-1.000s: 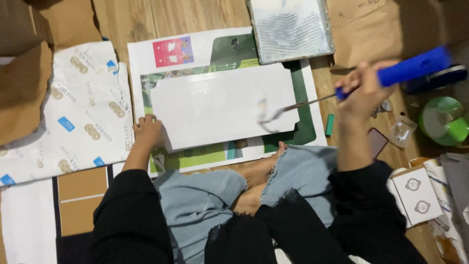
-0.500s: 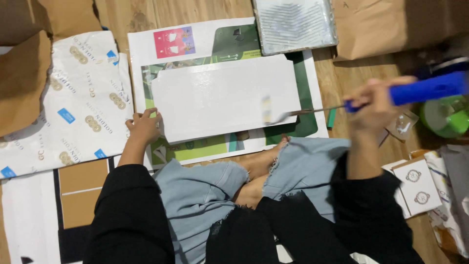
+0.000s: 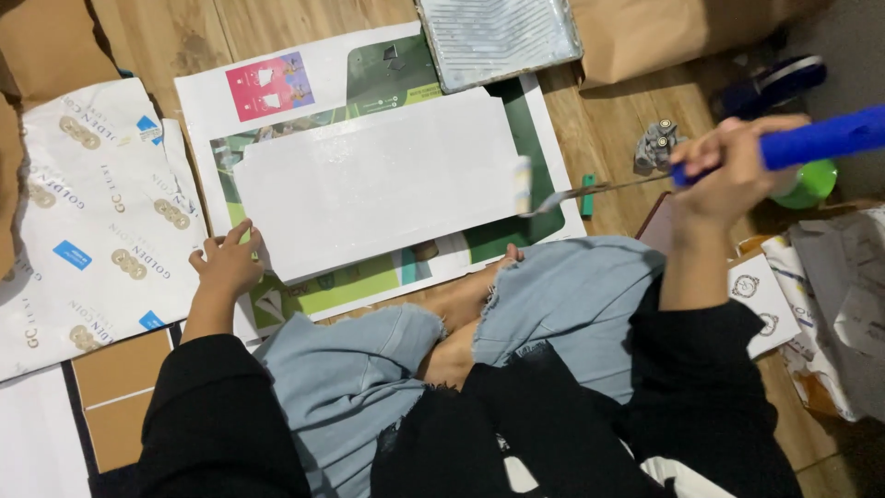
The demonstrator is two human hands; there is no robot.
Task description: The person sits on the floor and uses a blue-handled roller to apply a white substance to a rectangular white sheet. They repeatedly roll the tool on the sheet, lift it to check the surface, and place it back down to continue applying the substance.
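A white painted board (image 3: 378,184) lies on a printed poster (image 3: 286,83) spread over the wooden floor. My left hand (image 3: 226,263) rests with fingers spread on the board's lower left corner. My right hand (image 3: 733,171) grips the blue handle (image 3: 820,138) of a small paint roller. Its metal arm reaches left, and the roller head (image 3: 523,184) sits at the board's right edge. I sit cross-legged in ripped jeans, knees just below the poster.
A grey paint tray (image 3: 498,37) lies past the board at the top. White wrapping paper (image 3: 83,221) covers the floor at left, brown cardboard (image 3: 115,392) below it. A green round container (image 3: 811,184), a crumpled rag (image 3: 656,143) and paper packets sit at right.
The roller stays near the board's right edge while my right hand and the blue handle have shifted right. The view has tilted a little. My left hand keeps its place on the corner.
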